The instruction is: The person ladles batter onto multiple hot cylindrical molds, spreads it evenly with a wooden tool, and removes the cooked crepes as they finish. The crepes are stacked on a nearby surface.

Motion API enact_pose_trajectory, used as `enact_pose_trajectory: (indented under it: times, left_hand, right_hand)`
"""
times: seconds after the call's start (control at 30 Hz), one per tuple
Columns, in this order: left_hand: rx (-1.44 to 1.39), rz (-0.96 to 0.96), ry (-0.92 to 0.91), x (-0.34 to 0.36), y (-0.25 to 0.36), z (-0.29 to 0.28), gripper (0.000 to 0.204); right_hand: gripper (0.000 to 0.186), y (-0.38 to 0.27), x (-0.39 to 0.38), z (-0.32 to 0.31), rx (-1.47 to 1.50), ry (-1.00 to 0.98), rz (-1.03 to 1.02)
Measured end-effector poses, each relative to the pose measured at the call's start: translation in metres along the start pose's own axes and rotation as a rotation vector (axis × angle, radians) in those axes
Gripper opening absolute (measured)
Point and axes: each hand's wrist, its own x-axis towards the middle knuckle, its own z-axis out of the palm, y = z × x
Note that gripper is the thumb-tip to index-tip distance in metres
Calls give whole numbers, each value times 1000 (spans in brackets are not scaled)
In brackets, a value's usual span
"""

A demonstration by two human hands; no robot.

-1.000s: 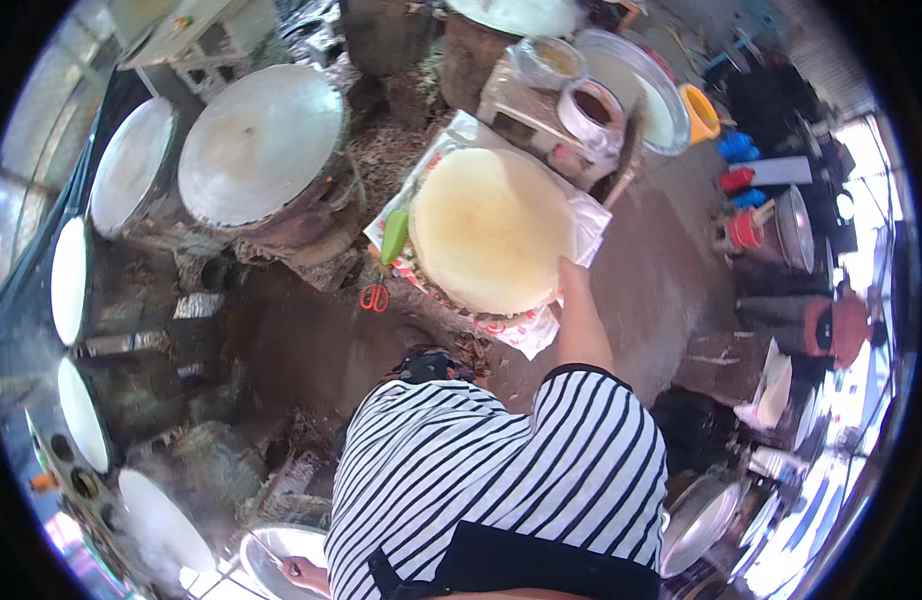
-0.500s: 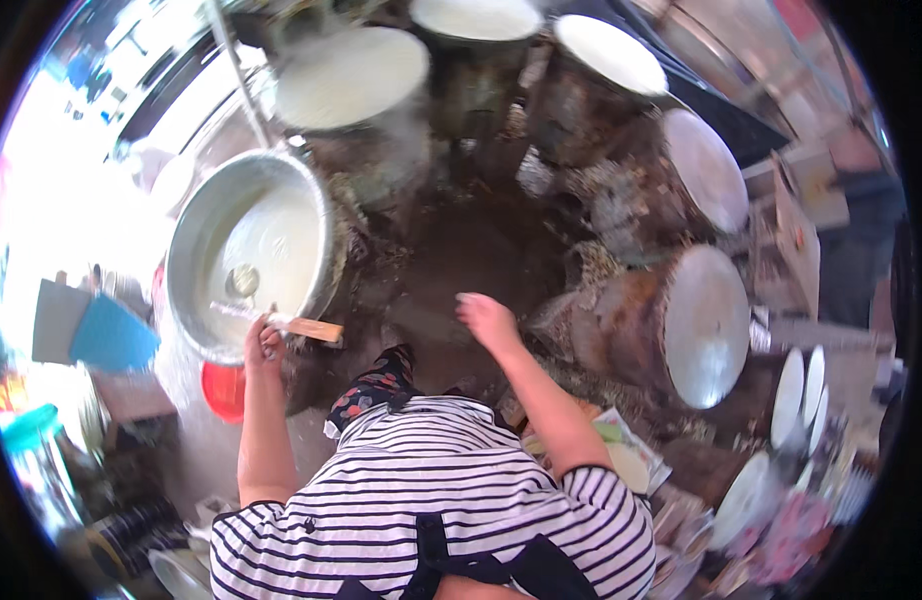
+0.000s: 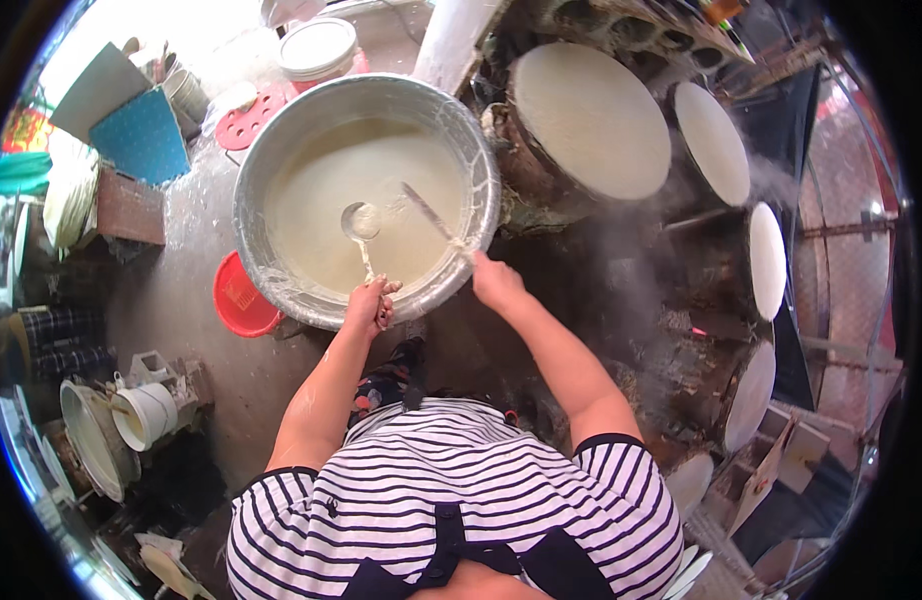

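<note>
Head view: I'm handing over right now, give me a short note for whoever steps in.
Left hand: gripping the ladle handle, bowl dipped in the pale batter.
Right hand: holding a thin stick slanting into the batter.
Large metal basin: in front, holding batter.
Round cloth-covered steamers: to the right, steaming; tops look bare.
Done: both tools in the batter.
Left: nothing ladled out yet.

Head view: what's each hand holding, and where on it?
Left hand grips the ladle by its handle end. Right hand holds the flat stick by its near end.
</note>
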Motion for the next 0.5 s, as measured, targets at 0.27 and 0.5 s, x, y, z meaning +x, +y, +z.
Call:
enact_pose_trajectory:
  times: [0.27, 0.5]
  left_hand:
    - [228, 72, 198, 82, -20, 6, 22]
    - [191, -81, 42, 90, -8, 40, 19]
  right_hand:
    - [16, -19, 36, -81, -60, -212, -68]
    - [21, -5, 34, -45, 0, -282, 59]
